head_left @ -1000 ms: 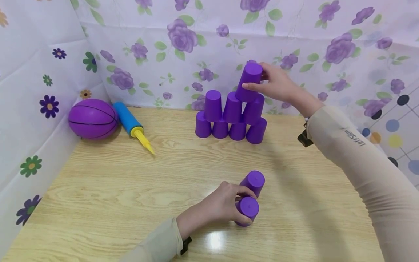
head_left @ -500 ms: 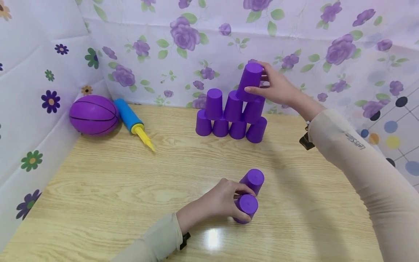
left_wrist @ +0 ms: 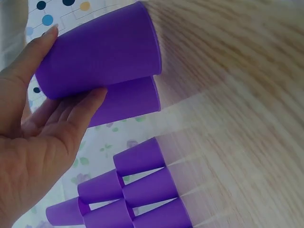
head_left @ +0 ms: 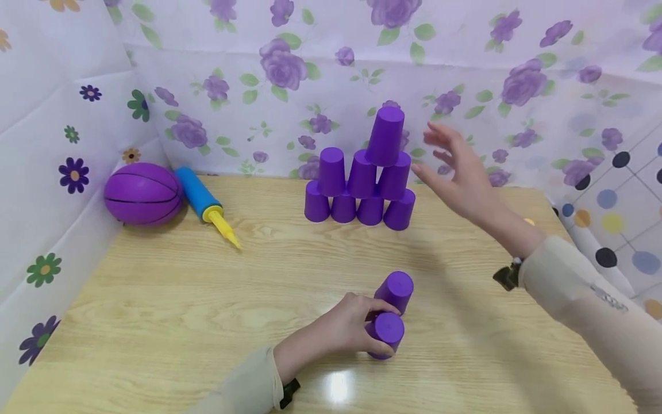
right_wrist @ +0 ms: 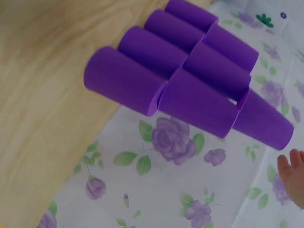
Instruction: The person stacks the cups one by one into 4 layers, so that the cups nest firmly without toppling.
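Observation:
Near the front of the table, my left hand (head_left: 346,328) grips an upside-down purple cup (head_left: 387,333) between thumb and fingers. Just behind it stands a second purple cup (head_left: 395,290), close to my fingertips. Farther back rises a stack of upside-down purple cups (head_left: 362,175): a bottom row of several, three above them, and one top cup (head_left: 386,137) on the right-hand pair. To the right of that top cup, my right hand (head_left: 462,175) is in the air with spread fingers and holds nothing. The right wrist view shows its fingertips (right_wrist: 284,168) apart from the top cup (right_wrist: 266,121).
A purple ball (head_left: 143,194) with black lines sits at the back left. Beside it lies a blue and yellow hand pump (head_left: 201,198). Flowered cloth (head_left: 227,103) hangs behind and to the left of the wooden table (head_left: 207,310).
My right hand has let go of the top cup and moved off to the right and down. That cup stays on the stack. My left hand keeps its grip on the front cup.

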